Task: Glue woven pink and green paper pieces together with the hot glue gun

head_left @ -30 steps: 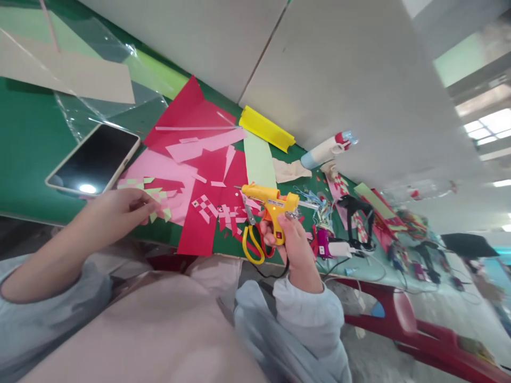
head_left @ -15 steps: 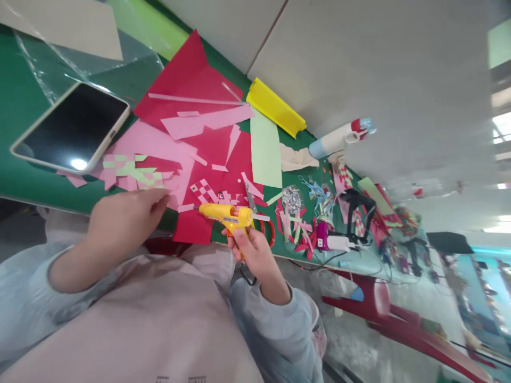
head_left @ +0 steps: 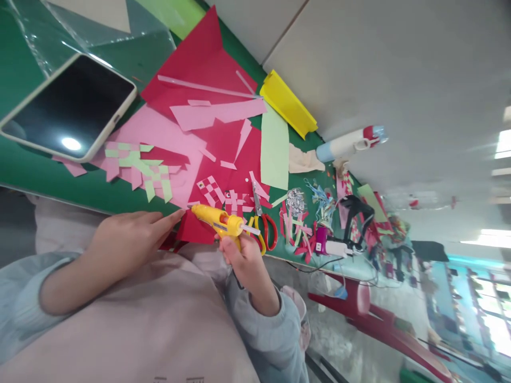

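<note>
My right hand (head_left: 245, 258) is wrapped round the handle of a yellow glue gun (head_left: 213, 218), with a whitish glue stick (head_left: 250, 229) poking from its back end. The gun's nozzle points left, beside a small pink paper strip (head_left: 193, 204) at the near edge of the papers. My left hand (head_left: 130, 234) has its fingers stretched out, the foremost fingertip close to that strip and the nozzle; whether it touches the strip I cannot tell. Beyond the left hand lies a woven pink-and-green paper piece (head_left: 138, 162). Small checked paper pieces (head_left: 211, 190) lie just past the gun.
Scissors with red and yellow handles (head_left: 270, 232) lie right of the gun. A phone (head_left: 72, 106) rests at left on the green table (head_left: 24, 170). Red paper (head_left: 195, 58), a yellow holder (head_left: 287, 103), a white bottle (head_left: 347, 144) and paper scraps (head_left: 295, 226) spread across it.
The glue gun in my right hand has shifted left, its nozzle nearer my left hand. My left hand's fingers have straightened and reached right. The view has shifted slightly.
</note>
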`<state>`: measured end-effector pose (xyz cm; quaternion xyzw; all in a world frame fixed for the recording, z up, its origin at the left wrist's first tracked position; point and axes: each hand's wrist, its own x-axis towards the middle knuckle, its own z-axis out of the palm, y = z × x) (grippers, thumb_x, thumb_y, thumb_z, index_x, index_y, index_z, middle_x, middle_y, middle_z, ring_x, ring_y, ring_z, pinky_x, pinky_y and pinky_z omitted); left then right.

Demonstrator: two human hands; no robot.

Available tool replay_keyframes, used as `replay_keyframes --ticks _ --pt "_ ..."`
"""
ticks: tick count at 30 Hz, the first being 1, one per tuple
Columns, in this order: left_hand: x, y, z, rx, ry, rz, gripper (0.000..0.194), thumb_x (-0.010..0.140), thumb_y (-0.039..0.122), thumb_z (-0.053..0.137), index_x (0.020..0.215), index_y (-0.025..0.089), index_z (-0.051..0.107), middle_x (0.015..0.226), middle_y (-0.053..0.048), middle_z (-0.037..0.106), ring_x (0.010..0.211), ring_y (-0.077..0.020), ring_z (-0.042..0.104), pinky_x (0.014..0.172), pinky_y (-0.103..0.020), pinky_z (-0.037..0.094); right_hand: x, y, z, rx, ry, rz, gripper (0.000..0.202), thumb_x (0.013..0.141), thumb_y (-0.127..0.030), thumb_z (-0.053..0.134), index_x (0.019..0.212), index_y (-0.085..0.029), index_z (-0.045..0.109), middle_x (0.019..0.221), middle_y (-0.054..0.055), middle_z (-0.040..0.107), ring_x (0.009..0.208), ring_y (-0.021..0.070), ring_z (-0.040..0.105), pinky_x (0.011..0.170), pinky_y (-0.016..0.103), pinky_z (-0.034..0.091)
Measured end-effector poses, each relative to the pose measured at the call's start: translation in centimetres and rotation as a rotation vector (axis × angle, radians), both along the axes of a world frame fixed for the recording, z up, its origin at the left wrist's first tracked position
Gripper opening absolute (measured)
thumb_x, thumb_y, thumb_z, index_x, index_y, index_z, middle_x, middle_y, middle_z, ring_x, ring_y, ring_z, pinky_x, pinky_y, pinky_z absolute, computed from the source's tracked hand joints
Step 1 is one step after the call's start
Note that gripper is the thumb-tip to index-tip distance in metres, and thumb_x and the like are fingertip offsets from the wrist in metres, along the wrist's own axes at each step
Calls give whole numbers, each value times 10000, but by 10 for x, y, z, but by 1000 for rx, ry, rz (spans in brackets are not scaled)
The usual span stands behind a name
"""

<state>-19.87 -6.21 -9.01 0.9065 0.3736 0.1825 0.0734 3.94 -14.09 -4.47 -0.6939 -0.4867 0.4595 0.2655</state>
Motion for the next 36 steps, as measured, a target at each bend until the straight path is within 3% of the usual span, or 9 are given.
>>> replay_keyframes --ticks 6,9,12,20,26,36 --pt "-3 -2 -7 -185 127 2 481 887 371 536 1330 217 644 656 -42 641 527 -211 535 481 -314 220 -2 1 5 29 -70 21 425 960 -590 503 850 -202 637 663 12 579 638 169 568 601 289 479" --pt "-2 -3 -9 -290 171 16 540 852 301 552 1389 251 593 692 -42 650 561 -216 538 501 -318 233 -2 2 8 46 -77 56 403 970 -576 497 886 -209 641 687 25 603 692 190 606 638 299 503" --pt "-2 -3 -9 -345 162 16 575 843 329 551 1412 243 568 702 -48 634 585 -223 537 519 -322 258 -2 4 10 56 -100 79 387 978 -563 487 899 -213 633 696 29 613 708 199 621 650 305 512" --pt "-3 -5 -11 -367 175 27 594 839 234 501 1430 263 542 713 -39 615 594 -212 527 540 -318 264 -3 7 13 121 -195 134 346 988 -493 469 842 -214 610 662 13 590 694 193 611 675 309 514" --pt "-2 -5 -8 -344 183 13 586 858 298 484 1437 228 539 713 -46 637 599 -226 549 534 -330 273 -3 8 16 67 -191 130 374 993 -516 463 766 -235 560 642 17 560 705 203 599 674 319 492" --pt "-1 -8 -6 -333 189 12 578 856 263 465 1427 218 549 722 -59 657 614 -227 573 557 -329 311 -4 8 22 57 -224 158 346 999 -493 442 841 -218 579 718 21 583 719 187 592 677 306 483"
